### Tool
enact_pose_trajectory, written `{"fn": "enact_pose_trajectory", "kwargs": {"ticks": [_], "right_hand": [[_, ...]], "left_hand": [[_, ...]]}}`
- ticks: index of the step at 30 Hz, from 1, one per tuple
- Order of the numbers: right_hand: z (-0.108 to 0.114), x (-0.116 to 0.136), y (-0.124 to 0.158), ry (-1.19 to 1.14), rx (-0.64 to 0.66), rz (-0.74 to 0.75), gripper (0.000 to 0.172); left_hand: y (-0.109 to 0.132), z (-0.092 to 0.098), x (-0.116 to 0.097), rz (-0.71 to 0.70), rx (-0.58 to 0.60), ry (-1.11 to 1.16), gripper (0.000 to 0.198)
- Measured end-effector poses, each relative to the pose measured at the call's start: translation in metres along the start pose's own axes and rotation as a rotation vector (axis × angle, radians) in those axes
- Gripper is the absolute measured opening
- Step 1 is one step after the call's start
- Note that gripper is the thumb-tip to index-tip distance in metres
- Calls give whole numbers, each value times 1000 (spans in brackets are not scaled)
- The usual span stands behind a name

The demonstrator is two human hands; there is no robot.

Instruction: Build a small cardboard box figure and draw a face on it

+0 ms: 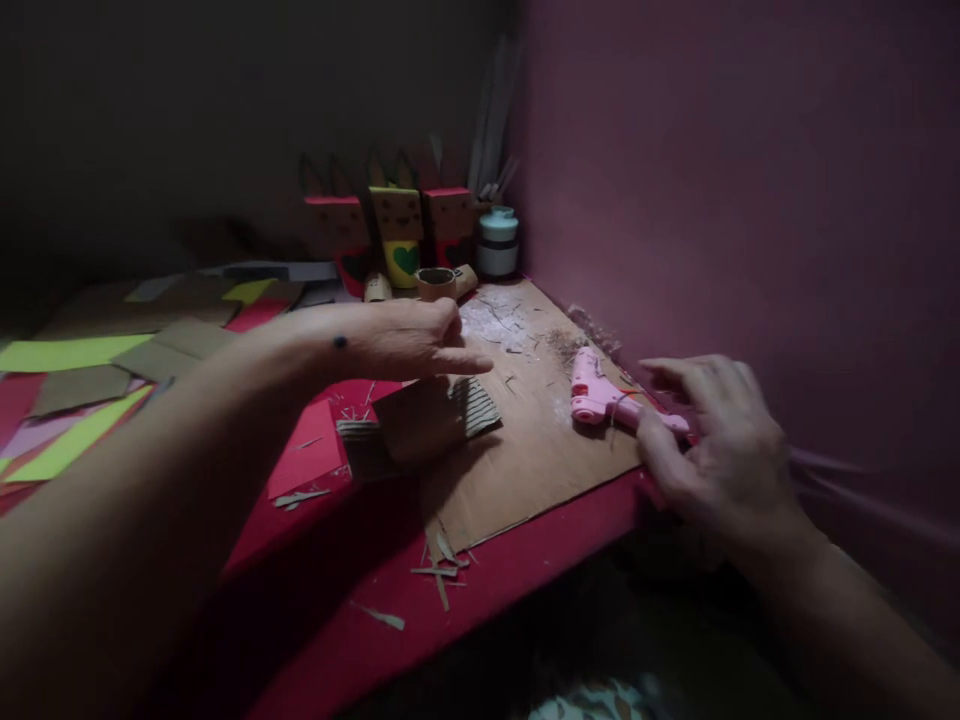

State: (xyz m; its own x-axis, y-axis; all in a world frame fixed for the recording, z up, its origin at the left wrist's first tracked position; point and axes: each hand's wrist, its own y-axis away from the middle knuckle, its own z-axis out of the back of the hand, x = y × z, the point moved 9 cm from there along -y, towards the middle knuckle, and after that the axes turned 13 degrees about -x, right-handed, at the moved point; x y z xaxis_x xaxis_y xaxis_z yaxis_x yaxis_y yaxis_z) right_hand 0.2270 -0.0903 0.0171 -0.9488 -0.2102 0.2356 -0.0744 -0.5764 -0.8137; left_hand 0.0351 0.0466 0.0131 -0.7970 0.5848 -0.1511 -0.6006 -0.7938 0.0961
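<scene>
My left hand (420, 335) hangs above a folded piece of brown cardboard (420, 415) with a bared corrugated end. One finger stretches out to the right, the others are curled, and nothing shows in its grip. On the right, a pink glue gun (592, 390) lies on its side on a brown board (525, 470). My right hand (712, 430) is at the far end of its handle, thumb and fingers apart on either side. Whether the thumb touches the handle I cannot tell. A red box-like piece (311, 450) sits left of the cardboard.
Several cardboard and coloured paper sheets (75, 352) cover the left side. Three box-headed figures with ears (397, 235) stand at the back beside a light-blue jar (498, 240). A cardboard ring (436, 285) is before them. Scraps litter the red table (517, 580). A pink wall (735, 180) borders the right.
</scene>
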Motion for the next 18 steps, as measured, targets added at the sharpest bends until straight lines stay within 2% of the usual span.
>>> {"fn": "enact_pose_trajectory", "kwargs": {"ticks": [1, 3, 4, 5, 8, 9, 11, 12, 14, 17, 18], "right_hand": [[-4, 7, -1, -156, 61, -49, 26], [-26, 26, 3, -428, 300, -139, 27], [-37, 35, 5, -483, 398, -160, 27], [-44, 42, 4, -489, 431, -150, 28], [-44, 57, -14, -286, 231, 44, 30], [-43, 59, -19, -199, 174, 90, 27], [-44, 64, -26, -129, 112, 148, 25], [-47, 65, -29, -163, 124, 144, 26], [-63, 65, -29, -323, 250, 47, 34], [-100, 58, -12, -521, 583, -242, 43], [-105, 56, -8, -526, 609, -275, 44]], "left_hand": [[7, 5, 3, 22, -2, 62, 58], [23, 10, 7, 83, -14, 153, 73], [31, 9, 8, 117, -10, 177, 81], [38, 5, 10, 145, 0, 169, 88], [49, -17, 5, 123, 12, 105, 103], [50, -22, 6, 130, -33, 71, 104], [51, -31, 8, 153, -91, 96, 98], [51, -34, 8, 149, -116, 122, 96], [54, -36, 8, 136, -137, 164, 93], [61, -37, 12, 122, -110, 167, 97], [62, -36, 15, 124, -105, 162, 98]]}}
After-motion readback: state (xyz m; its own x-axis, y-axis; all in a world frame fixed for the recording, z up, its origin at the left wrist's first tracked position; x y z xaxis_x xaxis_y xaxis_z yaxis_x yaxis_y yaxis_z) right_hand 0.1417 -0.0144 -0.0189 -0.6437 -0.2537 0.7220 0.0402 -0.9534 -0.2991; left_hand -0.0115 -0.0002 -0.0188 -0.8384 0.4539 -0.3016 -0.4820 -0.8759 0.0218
